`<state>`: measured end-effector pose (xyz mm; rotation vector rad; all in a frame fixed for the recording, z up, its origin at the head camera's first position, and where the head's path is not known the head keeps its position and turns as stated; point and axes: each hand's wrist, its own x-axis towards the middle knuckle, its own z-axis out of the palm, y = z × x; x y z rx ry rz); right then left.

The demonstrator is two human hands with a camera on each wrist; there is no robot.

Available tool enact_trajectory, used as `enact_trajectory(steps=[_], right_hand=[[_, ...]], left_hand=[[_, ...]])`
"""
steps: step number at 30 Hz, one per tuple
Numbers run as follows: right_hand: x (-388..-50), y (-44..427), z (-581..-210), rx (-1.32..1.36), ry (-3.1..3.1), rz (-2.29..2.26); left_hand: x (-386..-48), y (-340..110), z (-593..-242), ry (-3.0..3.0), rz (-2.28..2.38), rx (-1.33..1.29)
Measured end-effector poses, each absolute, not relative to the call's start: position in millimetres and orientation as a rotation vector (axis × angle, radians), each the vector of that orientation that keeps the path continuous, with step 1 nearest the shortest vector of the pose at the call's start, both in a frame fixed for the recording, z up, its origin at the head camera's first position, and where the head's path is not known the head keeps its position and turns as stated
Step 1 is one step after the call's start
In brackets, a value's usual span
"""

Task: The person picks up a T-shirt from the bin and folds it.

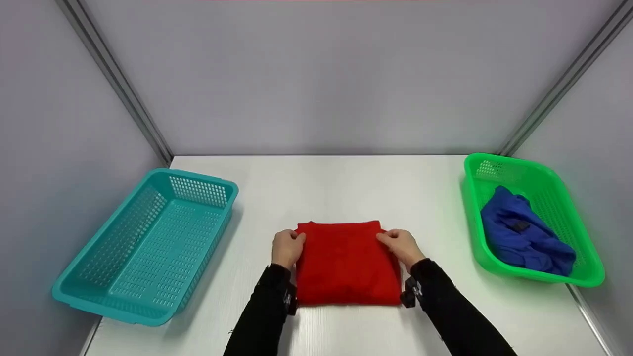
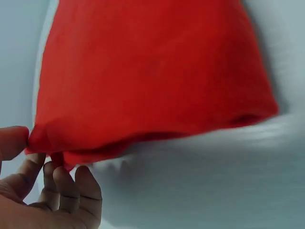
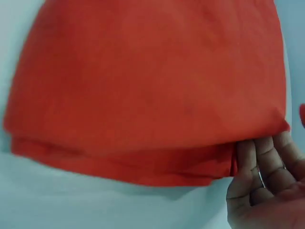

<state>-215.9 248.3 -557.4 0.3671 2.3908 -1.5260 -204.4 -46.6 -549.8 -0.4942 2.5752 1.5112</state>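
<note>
A folded red cloth (image 1: 346, 264) lies on the white table between the two hands, its layers showing along both sides in the wrist views. At its far left corner, my left hand (image 1: 288, 248) pinches the fabric between thumb (image 2: 13, 142) and index finger, the other fingers curled below. My right hand (image 1: 403, 247) is at the far right corner. In the right wrist view its fingers (image 3: 269, 160) are tucked under the upper layer's corner, with the thumb tip only partly in frame beside it.
A teal perforated basket (image 1: 230, 190) with nothing in it stands at the left. On the right, a green basket (image 1: 549, 185) holds a crumpled blue cloth (image 1: 519, 232) with a dark patch. Grey panels (image 1: 336, 79) enclose the table's back and sides.
</note>
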Motion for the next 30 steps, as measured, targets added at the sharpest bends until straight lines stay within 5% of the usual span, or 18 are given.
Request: enact_trajectory(steps=[19,30], right_hand=[[-163.1,264.4,-559.2,0.324,2.366,-1.447],[-138.9,295.6,-555.2,-0.011,2.220,-1.325]], left_hand=[[-155.0,-84.8,-549.1,2.247,1.486,-0.214],[-123.2,-110.8,-544.5,2.187,1.438,-0.023]])
